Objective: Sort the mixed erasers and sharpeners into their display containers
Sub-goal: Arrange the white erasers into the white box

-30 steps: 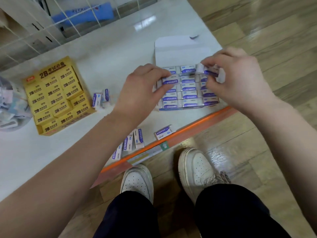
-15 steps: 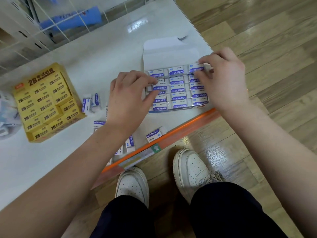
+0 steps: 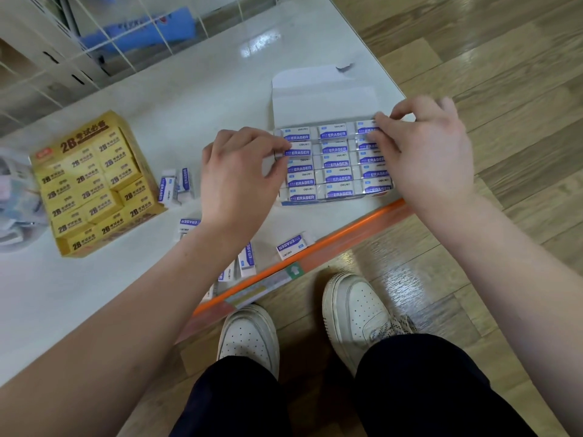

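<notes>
A white display box (image 3: 321, 96) with its lid folded back lies on the white table and holds rows of blue-and-white erasers (image 3: 335, 164). My left hand (image 3: 239, 175) grips the box's left edge, with thumb and fingertips at the left column. My right hand (image 3: 422, 149) pinches the top-right eraser (image 3: 366, 127) in the box between thumb and forefinger. Several loose erasers lie on the table: a pair (image 3: 172, 187) left of my left hand, one (image 3: 291, 246) by the front edge, others (image 3: 247, 258) under my left forearm.
A yellow display box (image 3: 94, 184) full of 2B erasers stands at the left. Beside it, at the frame's edge, is a clear container (image 3: 12, 200) of mixed items. An orange strip (image 3: 347, 230) marks the table's front edge. A wire grid (image 3: 94, 42) runs behind.
My right hand has brought the eraser it held down into the box's top-right corner and still holds it there. My left hand has stayed at the box's left edge.
</notes>
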`<state>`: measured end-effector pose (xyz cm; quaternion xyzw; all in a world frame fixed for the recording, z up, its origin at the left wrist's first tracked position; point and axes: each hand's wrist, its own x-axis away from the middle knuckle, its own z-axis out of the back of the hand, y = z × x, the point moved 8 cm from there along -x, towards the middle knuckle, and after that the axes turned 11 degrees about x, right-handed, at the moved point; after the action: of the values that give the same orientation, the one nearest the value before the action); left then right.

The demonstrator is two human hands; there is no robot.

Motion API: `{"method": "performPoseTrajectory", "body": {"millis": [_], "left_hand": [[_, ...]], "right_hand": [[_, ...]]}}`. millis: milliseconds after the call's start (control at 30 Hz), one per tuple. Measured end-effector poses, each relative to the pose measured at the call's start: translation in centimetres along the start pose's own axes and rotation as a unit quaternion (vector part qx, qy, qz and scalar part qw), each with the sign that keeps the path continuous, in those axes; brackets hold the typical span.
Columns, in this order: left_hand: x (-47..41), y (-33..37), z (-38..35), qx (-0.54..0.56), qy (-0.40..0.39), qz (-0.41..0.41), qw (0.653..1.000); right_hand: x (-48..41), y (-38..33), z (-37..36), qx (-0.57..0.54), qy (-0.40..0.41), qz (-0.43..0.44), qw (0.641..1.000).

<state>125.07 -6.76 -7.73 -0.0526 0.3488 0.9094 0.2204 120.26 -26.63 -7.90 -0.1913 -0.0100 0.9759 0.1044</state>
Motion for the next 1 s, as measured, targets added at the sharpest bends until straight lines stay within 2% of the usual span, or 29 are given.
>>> {"method": "performPoseTrajectory", "body": {"millis": [333,533,700,833,933,1000], "left_hand": [[-0.3,-0.1,0.1,-0.020,0.001,0.012,1.000],[-0.1,0.6,0.2,-0.055,0.014,-0.028,0.998],[-0.3,0.1,0.2,-0.034,0.006,0.025,0.999],[-0.3,-0.2,0.0,-0.023,0.001,0.049,0.999],[-0.4,-0.1,-0.1,-0.015,-0.020,0.034,0.999],[-0.4,-0.3,0.7,0.001,-0.032,0.021,0.999]], "right_hand": [[-0.6,-0.7,-0.2,-0.048,-0.018,-0.049,0.998],[-0.6,-0.9,-0.5,-0.053,-0.031,-0.044,0.997],[-1.1,-0.6,-0.9,-0.091,-0.052,-0.059,0.993],[-0.7,-1.0,-0.7,-0.078,-0.043,-0.057,0.994],[0.1,-2.7,0.9,-0.087,0.019,-0.012,0.996],[0.8,-4.9,2.0,-0.175,0.035,0.043,0.983]]}}
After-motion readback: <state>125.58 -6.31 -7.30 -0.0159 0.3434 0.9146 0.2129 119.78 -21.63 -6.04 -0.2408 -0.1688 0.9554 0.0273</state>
